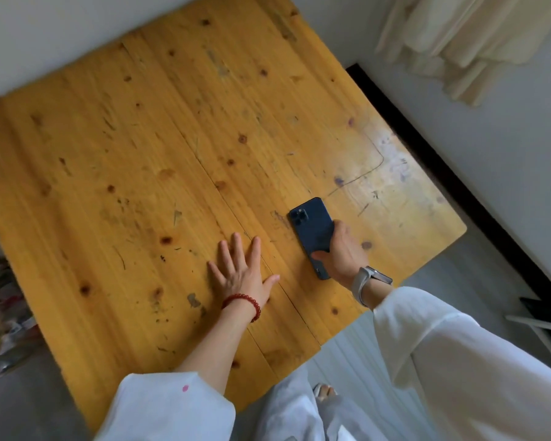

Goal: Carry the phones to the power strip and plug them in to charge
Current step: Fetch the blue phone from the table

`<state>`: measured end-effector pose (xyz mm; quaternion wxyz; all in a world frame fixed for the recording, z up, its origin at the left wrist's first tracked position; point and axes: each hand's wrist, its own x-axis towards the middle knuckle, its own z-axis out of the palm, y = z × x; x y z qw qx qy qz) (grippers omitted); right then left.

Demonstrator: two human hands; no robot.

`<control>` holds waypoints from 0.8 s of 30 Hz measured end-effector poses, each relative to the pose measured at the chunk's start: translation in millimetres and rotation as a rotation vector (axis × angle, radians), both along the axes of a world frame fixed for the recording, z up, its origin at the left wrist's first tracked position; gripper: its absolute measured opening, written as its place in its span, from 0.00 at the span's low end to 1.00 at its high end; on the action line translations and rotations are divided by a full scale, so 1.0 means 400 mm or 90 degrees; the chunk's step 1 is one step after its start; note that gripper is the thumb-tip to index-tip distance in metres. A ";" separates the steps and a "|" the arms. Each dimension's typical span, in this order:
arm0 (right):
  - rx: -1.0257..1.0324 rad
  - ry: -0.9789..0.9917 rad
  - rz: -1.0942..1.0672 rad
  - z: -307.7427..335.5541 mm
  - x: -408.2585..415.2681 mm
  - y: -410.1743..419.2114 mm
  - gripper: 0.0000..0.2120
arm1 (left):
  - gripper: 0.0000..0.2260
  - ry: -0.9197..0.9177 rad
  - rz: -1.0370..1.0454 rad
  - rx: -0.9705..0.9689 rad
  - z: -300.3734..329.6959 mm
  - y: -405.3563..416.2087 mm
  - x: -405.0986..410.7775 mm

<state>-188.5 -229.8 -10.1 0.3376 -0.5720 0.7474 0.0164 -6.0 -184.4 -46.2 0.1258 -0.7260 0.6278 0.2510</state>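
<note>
1. Worn yellow-orange knotty pine desk (pixel 140 148) fills most of the view; scratches and pale ink marks near its right corner.
2. Dark blue slab-shaped phone (pixel 312 233) lies back up on the desk, right of centre, camera cluster at its far end, near the desk's right edge.
3. Right hand (pixel 342 253) closed around the phone's near half: thumb on the left long edge, fingers (pixel 340 226) wrapped over the right edge. Whether the phone is lifted off the wood, cannot tell.
4. Pale grey wristwatch (pixel 368 281) on the right wrist, loose white sleeve (pixel 458 361) behind it.
5. Left hand (pixel 242 272) flat on the desk, palm down, fingers spread and holding nothing, just left of the phone and apart from it.
6. Red bead bracelet (pixel 244 302) on the left wrist.
7. Cream curtain (pixel 465 36) hangs at upper right against the white wall.
</note>
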 end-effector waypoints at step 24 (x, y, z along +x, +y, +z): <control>-0.187 -0.104 -0.931 0.206 -0.789 1.381 0.03 | 0.22 0.270 -0.689 -0.011 0.293 0.841 -1.151</control>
